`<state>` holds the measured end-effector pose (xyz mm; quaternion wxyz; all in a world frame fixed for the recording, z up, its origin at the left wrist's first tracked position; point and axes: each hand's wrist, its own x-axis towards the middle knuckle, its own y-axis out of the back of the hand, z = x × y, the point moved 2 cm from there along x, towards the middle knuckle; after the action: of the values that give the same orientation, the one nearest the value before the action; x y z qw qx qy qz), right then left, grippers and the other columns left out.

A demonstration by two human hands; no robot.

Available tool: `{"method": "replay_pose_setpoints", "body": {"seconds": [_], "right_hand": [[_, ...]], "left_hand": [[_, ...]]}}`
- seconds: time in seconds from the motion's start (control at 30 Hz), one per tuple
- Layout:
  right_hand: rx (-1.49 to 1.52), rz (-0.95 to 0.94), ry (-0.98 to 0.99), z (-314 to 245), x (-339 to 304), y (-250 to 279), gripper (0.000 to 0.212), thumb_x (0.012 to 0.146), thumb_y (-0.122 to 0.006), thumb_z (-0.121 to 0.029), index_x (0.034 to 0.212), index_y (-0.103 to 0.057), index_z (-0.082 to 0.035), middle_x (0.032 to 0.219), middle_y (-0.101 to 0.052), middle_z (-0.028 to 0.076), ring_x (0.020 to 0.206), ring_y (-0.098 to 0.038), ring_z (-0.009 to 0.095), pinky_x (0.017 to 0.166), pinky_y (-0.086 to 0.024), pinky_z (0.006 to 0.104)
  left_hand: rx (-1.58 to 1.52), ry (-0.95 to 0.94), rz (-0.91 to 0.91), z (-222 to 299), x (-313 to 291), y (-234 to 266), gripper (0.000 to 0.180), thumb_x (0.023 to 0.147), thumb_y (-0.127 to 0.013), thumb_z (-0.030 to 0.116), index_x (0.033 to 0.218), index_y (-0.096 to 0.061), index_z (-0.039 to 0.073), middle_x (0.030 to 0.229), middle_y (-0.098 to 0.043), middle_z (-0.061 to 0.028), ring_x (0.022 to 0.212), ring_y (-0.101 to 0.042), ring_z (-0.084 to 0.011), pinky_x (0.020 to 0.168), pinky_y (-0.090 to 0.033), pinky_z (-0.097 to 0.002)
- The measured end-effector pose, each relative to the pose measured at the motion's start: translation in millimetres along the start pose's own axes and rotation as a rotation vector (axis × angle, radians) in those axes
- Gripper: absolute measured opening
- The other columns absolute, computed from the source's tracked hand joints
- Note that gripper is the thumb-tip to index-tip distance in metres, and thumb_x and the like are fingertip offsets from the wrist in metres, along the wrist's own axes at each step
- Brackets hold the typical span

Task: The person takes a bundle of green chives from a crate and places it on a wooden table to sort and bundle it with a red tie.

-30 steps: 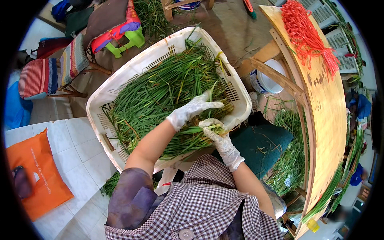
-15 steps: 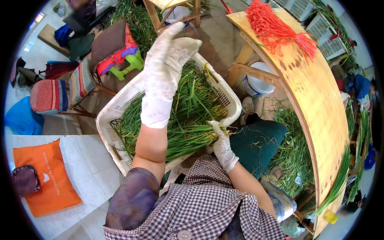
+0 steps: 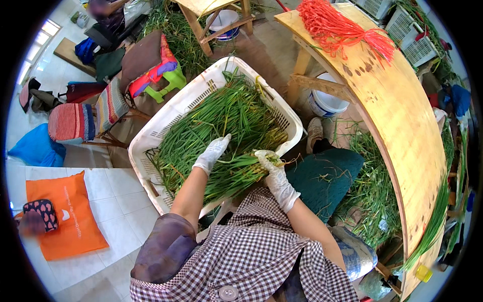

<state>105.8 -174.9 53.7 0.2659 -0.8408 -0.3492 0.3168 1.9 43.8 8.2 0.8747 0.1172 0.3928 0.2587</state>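
Note:
A white plastic crate (image 3: 295,132) in front of me is filled with long green chives (image 3: 221,113). My right hand (image 3: 278,182), in a pale glove, grips a bunch of chives (image 3: 240,173) by its root ends over the crate's near right side; the leaves point left. My left hand (image 3: 214,152), gloved too, reaches over the crate with its fingers stretched out against the leaves of that bunch. Its palm side is hidden, and nothing is visibly gripped in it.
A wooden table (image 3: 382,100) curves along the right, bearing red plastic ties (image 3: 342,30) and some chives (image 3: 430,226). Beneath it are a white bucket (image 3: 328,98) and loose greens (image 3: 375,196). A dark green cushion (image 3: 327,178) lies by my right arm, an orange bag (image 3: 65,216) at left.
My left hand has come down from above the crate's far side to the held bunch. The right hand keeps its grip and has shifted slightly left.

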Motion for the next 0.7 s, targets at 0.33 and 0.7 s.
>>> {"method": "replay_pose_setpoints", "body": {"seconds": [0.33,0.7], "right_hand": [[0.052,0.014,-0.047,-6.0,2.3,-2.9,0.017,0.084,-0.065,-0.006,0.1,-0.065,-0.002,0.097,-0.066,0.003,0.087,-0.062,0.013,0.08,-0.049,0.0261],[-0.009,0.081,0.034,-7.5,4.5,1.7,0.017,0.082,-0.068,-0.006,0.098,-0.066,-0.003,0.093,-0.066,0.002,0.085,-0.062,0.013,0.077,-0.05,0.0267]], "left_hand": [[-0.521,-0.039,-0.508,-4.3,-74.7,8.4,0.057,0.083,-0.069,0.022,0.133,-0.046,0.006,0.109,-0.06,-0.0039,0.087,-0.057,-0.0126,0.077,-0.048,-0.026],[-0.046,-0.246,0.138,-5.3,-67.1,31.9,0.054,0.064,-0.065,-0.005,0.116,-0.054,0.005,0.096,-0.064,-0.0093,0.081,-0.062,-0.0218,0.07,-0.052,-0.0304]]}}
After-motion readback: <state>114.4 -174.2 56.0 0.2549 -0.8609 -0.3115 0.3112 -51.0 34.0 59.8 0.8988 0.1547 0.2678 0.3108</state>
